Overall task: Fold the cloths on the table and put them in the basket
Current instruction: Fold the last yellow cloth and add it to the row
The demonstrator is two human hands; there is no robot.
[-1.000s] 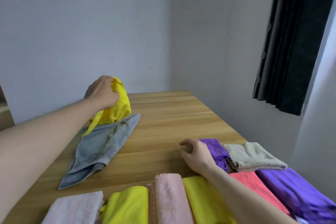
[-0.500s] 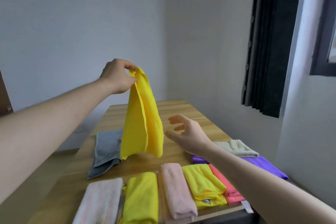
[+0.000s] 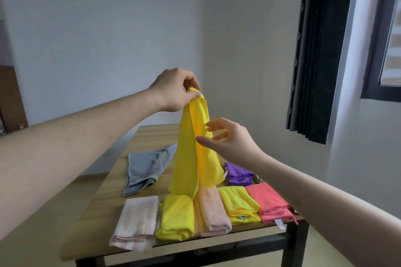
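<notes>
My left hand (image 3: 173, 91) pinches the top corner of a yellow cloth (image 3: 193, 154), which hangs down in the air above the wooden table (image 3: 112, 182). My right hand (image 3: 227, 138) reaches to the cloth's right edge, thumb and fingers spread and touching the fabric. A row of folded cloths lies along the table's near edge: pale pink (image 3: 136, 223), yellow (image 3: 176, 217), peach (image 3: 213, 212), yellow (image 3: 238, 204) and coral (image 3: 271, 204). A grey cloth (image 3: 145, 169) lies unfolded further back. No basket is in view.
A folded purple cloth (image 3: 237, 173) sits behind the row at the right. A dark curtain (image 3: 319, 50) hangs by the window on the right. White walls stand behind the table, and floor shows to its left.
My left hand lifted the yellow cloth off the grey one and high into the air. My right hand left the table and rose to the cloth's edge.
</notes>
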